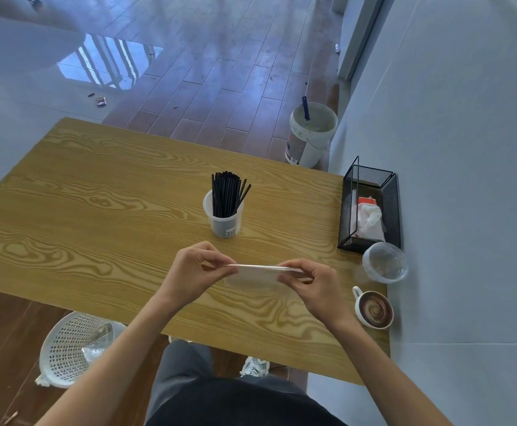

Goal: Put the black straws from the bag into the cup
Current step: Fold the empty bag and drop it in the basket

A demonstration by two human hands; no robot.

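Black straws (228,195) fill the cup (224,221); both hands, left (197,270) and right (311,287), pinch the emptied bag (255,275) taut, probably to fold it.

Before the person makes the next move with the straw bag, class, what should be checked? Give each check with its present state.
1. Black straws stand in the cup: ok.
2. Cup is upright on the table: ok.
3. Clear bag is held at both ends, left hand and right hand pinching it: ok.
4. Bag holds no straws: looks empty, ok.
5. Coffee mug near the right hand stays clear of the bag: ok, but close.
6. White basket on the floor is meant for the empty bag: cannot tell.
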